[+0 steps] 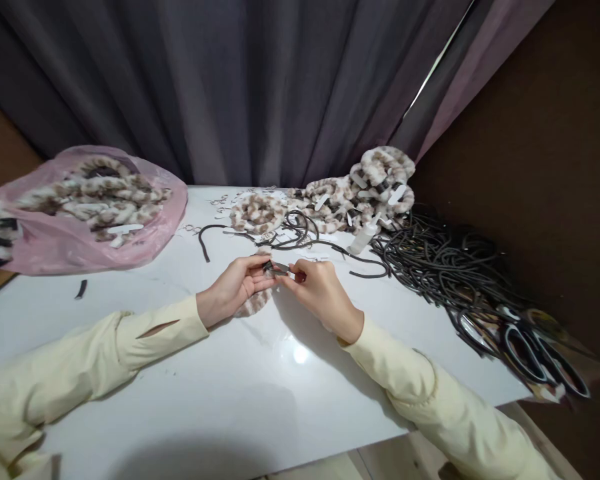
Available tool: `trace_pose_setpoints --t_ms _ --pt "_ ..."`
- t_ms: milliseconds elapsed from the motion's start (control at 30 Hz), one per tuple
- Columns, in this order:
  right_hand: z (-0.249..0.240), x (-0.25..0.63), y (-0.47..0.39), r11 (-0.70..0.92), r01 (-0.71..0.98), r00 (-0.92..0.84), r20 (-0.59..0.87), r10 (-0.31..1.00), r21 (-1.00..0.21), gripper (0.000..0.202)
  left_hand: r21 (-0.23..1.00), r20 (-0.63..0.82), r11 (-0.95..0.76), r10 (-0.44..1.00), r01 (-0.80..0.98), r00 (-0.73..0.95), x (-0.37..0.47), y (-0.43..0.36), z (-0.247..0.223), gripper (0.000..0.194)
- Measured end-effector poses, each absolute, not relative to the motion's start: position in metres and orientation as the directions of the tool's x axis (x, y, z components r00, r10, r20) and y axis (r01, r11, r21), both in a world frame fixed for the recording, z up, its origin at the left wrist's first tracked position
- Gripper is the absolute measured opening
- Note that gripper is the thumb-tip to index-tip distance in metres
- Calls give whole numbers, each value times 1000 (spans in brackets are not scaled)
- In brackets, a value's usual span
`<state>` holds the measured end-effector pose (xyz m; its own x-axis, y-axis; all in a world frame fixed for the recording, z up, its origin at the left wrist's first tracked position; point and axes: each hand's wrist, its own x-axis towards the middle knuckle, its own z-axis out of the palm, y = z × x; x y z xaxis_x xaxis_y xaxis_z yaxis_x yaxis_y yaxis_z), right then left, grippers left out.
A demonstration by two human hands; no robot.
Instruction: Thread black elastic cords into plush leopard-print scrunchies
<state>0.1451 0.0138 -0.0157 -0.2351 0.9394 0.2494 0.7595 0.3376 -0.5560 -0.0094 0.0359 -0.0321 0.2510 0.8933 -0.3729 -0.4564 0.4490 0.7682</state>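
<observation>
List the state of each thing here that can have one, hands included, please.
Pink bag: open, filled with fluffy coils.
Curtain: drawn across, with a narrow gap at upper right.
Dark cords: heaped and tangled.
Short dark strip: lying apart from the cords.
Bottle: standing, nozzle up.
Left hand: palm up, gripping a fluffy piece.
Right hand: pinching a small dark object, identity unclear.
</observation>
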Motion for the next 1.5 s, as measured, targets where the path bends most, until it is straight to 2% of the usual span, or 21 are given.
trace_pose_setpoints --t_ms 200,333,467,767,933,1200,1500 --pt "-16 145 13 338 768 -240 245 939 -544 19 818 -343 410 911 -404 231 -8 35 -33 1" --pt "-15 145 12 338 776 -246 239 939 -532 19 837 -336 388 921 -387 196 -7 35 -34 12" --pt "-17 144 12 344 794 -259 234 937 -502 19 836 -333 388 921 -387 204 -7 35 -35 12" --pt "-21 135 12 356 829 -275 239 931 -432 15 826 -341 340 936 -450 80 0 27 -33 5" --pt "-20 132 12 341 852 -272 220 937 -398 14 816 -344 340 936 -467 80 -1 28 -32 7" --pt "-21 140 12 363 814 -266 264 927 -454 12 827 -324 362 932 -430 161 -5 31 -34 7" --pt "-16 146 10 331 781 -232 246 941 -530 18 832 -330 367 930 -415 160 -6 32 -34 9"
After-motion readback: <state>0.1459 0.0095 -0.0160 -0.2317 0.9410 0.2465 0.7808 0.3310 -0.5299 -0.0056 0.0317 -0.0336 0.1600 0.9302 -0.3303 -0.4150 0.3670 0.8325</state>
